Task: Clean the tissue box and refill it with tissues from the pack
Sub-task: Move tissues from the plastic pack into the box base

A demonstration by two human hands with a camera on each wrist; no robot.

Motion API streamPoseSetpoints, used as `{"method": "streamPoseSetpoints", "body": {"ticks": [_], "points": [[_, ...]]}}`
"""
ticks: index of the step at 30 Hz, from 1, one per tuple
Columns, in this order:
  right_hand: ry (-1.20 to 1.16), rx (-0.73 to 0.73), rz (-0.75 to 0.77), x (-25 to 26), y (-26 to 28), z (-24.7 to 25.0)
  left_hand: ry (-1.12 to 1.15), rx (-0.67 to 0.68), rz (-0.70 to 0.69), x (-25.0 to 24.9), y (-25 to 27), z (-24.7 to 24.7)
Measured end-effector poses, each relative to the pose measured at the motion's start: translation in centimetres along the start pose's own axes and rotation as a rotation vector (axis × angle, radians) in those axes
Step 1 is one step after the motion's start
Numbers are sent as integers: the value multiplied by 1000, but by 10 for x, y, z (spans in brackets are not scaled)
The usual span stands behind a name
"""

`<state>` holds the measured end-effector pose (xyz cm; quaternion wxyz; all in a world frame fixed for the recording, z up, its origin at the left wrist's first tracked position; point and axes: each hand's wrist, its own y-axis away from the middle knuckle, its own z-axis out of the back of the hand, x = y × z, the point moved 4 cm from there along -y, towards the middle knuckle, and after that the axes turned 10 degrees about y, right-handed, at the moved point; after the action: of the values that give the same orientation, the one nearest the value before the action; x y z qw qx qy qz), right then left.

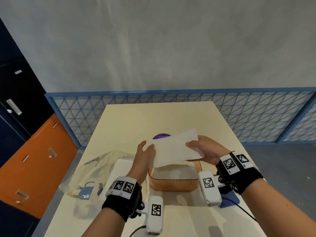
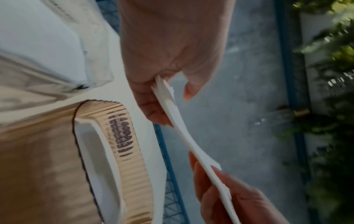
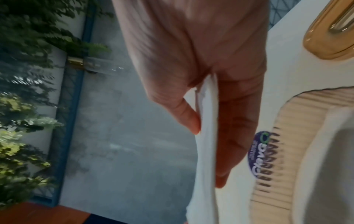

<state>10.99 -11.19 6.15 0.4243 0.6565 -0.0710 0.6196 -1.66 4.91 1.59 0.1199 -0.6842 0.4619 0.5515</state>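
A flat stack of white tissues [image 1: 174, 147] hangs in the air over the open tissue box [image 1: 172, 183], a ribbed tan box with a white inside. My left hand [image 1: 145, 151] pinches the stack's left end [image 2: 164, 94] between thumb and fingers. My right hand [image 1: 201, 147] grips the right end [image 3: 207, 121], thumb on top, fingers beneath. The box [image 2: 124, 151] stands on the cream table [image 1: 136, 120] just below the stack. The crinkled clear tissue pack [image 1: 92, 175] lies left of the box.
A purple round label [image 1: 161, 136] peeks out behind the stack. A white lid or tray [image 1: 121, 168] lies between pack and box. A blue cloth [image 1: 229, 200] lies at the table's right front. A blue mesh fence [image 1: 256, 117] runs behind the table; orange and dark cabinets [image 1: 34, 159] stand left.
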Motion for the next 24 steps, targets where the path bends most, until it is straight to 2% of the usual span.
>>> {"method": "streamPoseSetpoints", "body": {"ticks": [3, 6, 9, 12, 17, 24], "points": [[122, -107, -98, -26, -10, 1, -382, -62, -105, 2, -10, -4], [437, -226, -151, -45, -24, -1, -758, -81, -157, 14, -11, -7], [758, -333, -193, -53, -27, -7, -1089, -29, -214, 28, -18, -10], [951, -317, -168, -55, -25, -18, -1307, 34, -214, 37, -23, -17], [1015, -327, -154, -57, -26, -23, -1486, -30, -238, 42, -26, -23], [1076, -303, -187, -50, -28, -19, -1333, 26, -54, 41, -38, -24]]}}
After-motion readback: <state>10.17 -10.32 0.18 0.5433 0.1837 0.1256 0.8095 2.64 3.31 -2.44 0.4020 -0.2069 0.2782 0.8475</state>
